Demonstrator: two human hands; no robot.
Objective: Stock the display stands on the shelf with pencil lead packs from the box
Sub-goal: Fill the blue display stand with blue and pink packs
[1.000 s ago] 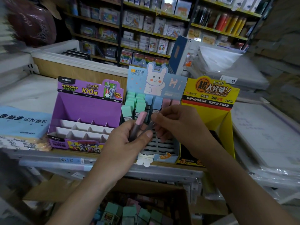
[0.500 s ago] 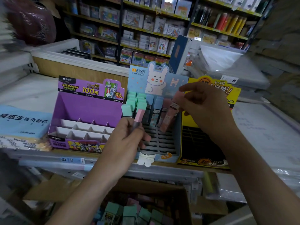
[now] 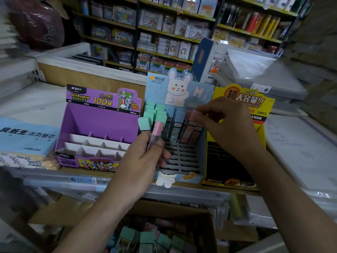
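Head view, looking down at a shop shelf point(image 3: 182, 195) that carries three display stands side by side: a purple stand point(image 3: 98, 123) with bare white compartments, a blue rabbit stand point(image 3: 184, 161) in the middle and a yellow stand point(image 3: 238, 106) on the right.

The left hand point(image 3: 138, 168) hovers in front of the blue rabbit stand's left edge, its fingers point(image 3: 161, 145) and thumb curled round a pink-capped pack point(image 3: 157, 131). The pack stands nearly upright, with its cap poking out above the fingertips and its lower end hidden in the palm.

The right hand point(image 3: 229, 126) reaches over the stand's right column – thumb and forefinger pinch the cap of a second pink pack point(image 3: 193, 115), whose body sits in a back slot next to other pink packs. The contact there is blurred.

Green packs point(image 3: 156, 114) fill the stand's back left slots and blue packs point(image 3: 176, 117) the middle ones; the front rows are bare slots.

Below the shelf, an open cardboard box point(image 3: 211, 227) holds more green and pink packs point(image 3: 147, 238).
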